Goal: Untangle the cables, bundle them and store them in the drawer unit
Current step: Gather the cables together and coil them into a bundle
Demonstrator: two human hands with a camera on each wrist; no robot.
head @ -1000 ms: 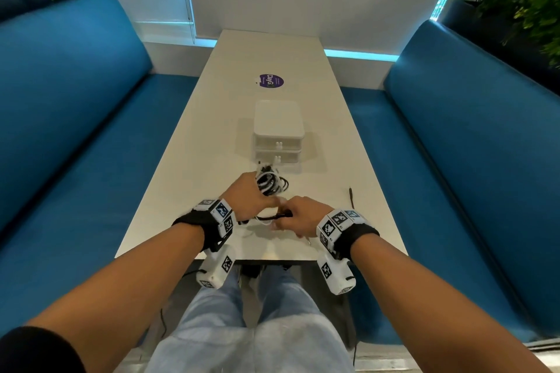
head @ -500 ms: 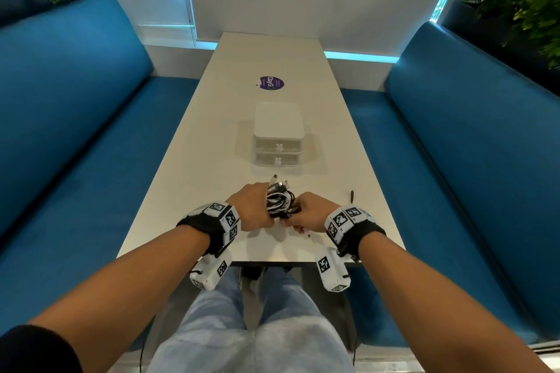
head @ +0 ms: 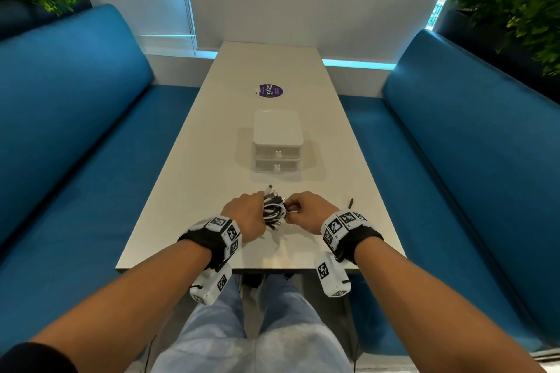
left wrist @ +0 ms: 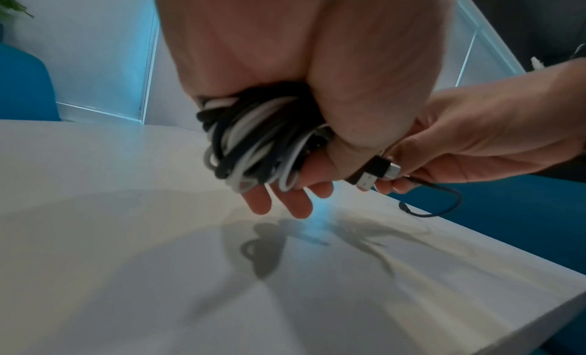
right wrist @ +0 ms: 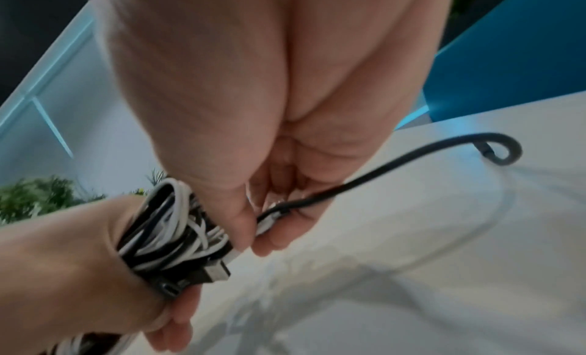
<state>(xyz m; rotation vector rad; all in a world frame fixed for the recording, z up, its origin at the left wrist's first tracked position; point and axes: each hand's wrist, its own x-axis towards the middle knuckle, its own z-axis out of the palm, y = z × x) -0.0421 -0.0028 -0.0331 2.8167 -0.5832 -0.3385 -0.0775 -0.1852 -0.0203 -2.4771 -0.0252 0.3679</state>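
Note:
My left hand grips a coiled bundle of black and white cables just above the table's near end. The coil fills its palm, and USB plugs stick out by the thumb. My right hand is pressed against the bundle's right side and pinches a thin black cable end. That end trails off to the right and finishes in a small curl. The white two-drawer unit stands in the middle of the table beyond the hands, with both drawers closed.
The long white table runs away from me between two blue benches. A purple sticker lies beyond the drawer unit. A short black piece shows on the table right of my right hand. Plants stand in both far corners.
The bundle, which was ahead of the hands, is now gathered in my left hand. My right hand has moved in against it. Both hands have risen slightly.

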